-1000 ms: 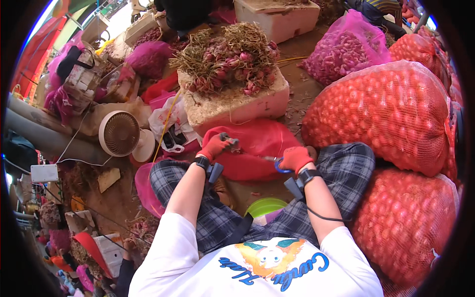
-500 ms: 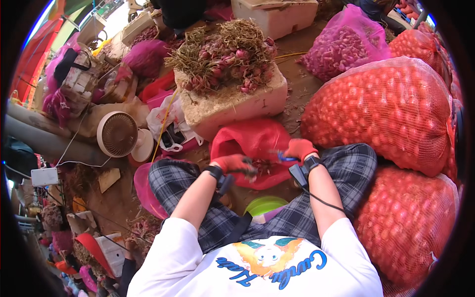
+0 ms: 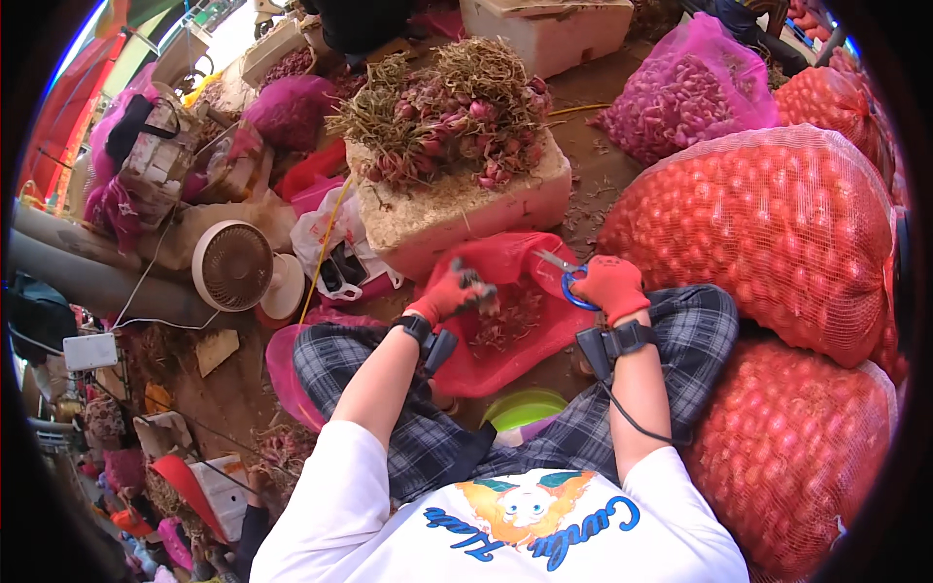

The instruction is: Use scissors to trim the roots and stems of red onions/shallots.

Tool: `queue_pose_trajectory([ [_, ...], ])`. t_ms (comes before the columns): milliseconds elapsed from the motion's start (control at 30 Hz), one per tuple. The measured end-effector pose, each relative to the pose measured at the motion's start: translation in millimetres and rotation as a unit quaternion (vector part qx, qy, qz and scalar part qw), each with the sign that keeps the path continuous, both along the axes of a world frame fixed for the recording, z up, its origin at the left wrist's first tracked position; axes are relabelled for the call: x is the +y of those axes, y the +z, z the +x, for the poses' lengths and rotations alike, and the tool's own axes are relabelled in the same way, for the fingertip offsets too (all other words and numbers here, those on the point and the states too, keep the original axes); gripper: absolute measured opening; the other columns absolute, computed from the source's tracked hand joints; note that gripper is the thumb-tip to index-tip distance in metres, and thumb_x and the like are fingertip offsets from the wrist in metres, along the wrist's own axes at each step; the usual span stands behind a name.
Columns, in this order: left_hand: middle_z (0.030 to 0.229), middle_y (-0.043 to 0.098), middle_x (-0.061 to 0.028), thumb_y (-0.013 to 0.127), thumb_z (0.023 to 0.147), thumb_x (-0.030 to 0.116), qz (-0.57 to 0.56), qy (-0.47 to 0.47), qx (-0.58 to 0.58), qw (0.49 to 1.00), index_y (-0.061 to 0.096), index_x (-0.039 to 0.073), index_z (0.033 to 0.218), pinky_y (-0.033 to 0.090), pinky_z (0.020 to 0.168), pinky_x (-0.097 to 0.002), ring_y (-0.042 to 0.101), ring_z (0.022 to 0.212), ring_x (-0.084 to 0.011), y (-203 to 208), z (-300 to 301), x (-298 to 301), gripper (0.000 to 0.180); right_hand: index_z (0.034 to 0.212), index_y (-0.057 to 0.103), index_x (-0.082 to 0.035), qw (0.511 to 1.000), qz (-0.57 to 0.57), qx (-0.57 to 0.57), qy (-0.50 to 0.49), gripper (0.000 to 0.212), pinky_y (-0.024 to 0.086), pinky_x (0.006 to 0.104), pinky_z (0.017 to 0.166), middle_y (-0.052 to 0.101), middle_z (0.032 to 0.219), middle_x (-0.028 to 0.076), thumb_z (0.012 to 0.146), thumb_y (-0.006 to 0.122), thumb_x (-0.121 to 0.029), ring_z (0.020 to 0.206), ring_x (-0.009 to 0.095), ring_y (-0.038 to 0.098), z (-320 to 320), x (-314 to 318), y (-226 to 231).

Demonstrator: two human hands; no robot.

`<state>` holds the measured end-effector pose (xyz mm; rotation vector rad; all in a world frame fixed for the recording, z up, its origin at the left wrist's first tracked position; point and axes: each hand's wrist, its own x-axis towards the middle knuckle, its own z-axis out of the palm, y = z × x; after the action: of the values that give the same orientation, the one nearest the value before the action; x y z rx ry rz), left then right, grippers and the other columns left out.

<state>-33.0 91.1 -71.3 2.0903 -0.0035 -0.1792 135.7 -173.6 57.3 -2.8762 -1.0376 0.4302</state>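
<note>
My right hand (image 3: pixel 612 288), in a red glove, grips blue-handled scissors (image 3: pixel 577 290); their metal blades point up and to the left. To the left, my left hand (image 3: pixel 447 294), in a red glove with dark grey fingertips, hovers above the left side of an open red mesh bag (image 3: pixel 533 358). Its fingers look apart, and I see nothing held in them. Loose shallot scraps (image 3: pixel 513 316) lie inside the bag, between my knees. Beyond the bag, a bunch of shallots (image 3: pixel 466 131) with dry stalks rests on a foam block (image 3: pixel 466 209).
Big red net sacks of shallots (image 3: pixel 748 228) crowd my right side, with a pink net bag (image 3: pixel 675 92) farther back. A white fan (image 3: pixel 233 264) and a plastic bag (image 3: pixel 335 243) stand at left. Below the mesh bag sits a green bowl (image 3: pixel 525 406).
Both hands have lifted and moved slightly farther away from me. The left fingers have spread upward, and the scissors now show clearly in the right hand. More of the bag's scraps are visible.
</note>
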Motion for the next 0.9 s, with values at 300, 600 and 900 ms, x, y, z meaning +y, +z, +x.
queue_pose_trajectory([
  [300,0.080,0.056,0.0034,0.061,0.085,0.018,-0.150,0.313,-0.158,0.924,0.055,0.008,0.091,0.043,0.062,-0.0200,0.051,0.068,-0.0063,-43.6,8.0,34.6,0.013,0.082,0.068,-0.004,0.992,0.003,0.064,0.112,0.053,0.051,0.0399,0.070,0.066,0.086,0.015,0.069,0.058,-0.054,0.082,0.030,0.065,-6.5,6.4,-29.1],
  [600,0.114,0.055,-0.0063,0.056,0.089,0.015,0.212,0.123,-0.129,0.961,0.042,0.006,0.127,0.046,0.083,-0.0304,0.055,0.102,-0.0186,86.0,-23.8,-20.2,0.042,0.083,0.067,-0.003,0.995,0.017,-0.040,0.089,0.046,0.051,0.0367,0.067,0.066,0.082,0.014,0.072,0.060,-0.047,0.077,0.028,0.065,-17.0,-30.3,21.1],
  [900,0.109,0.056,-0.0042,0.055,0.091,0.015,-0.496,0.208,0.010,0.843,0.047,0.006,0.122,0.047,0.085,-0.0264,0.056,0.098,-0.0130,118.4,-41.0,-98.5,0.034,0.092,0.061,-0.004,0.652,0.435,0.599,-0.163,0.025,0.046,0.0238,0.058,0.062,0.074,0.002,0.079,0.068,-0.024,0.063,0.011,0.057,-82.0,-6.8,24.5],
])
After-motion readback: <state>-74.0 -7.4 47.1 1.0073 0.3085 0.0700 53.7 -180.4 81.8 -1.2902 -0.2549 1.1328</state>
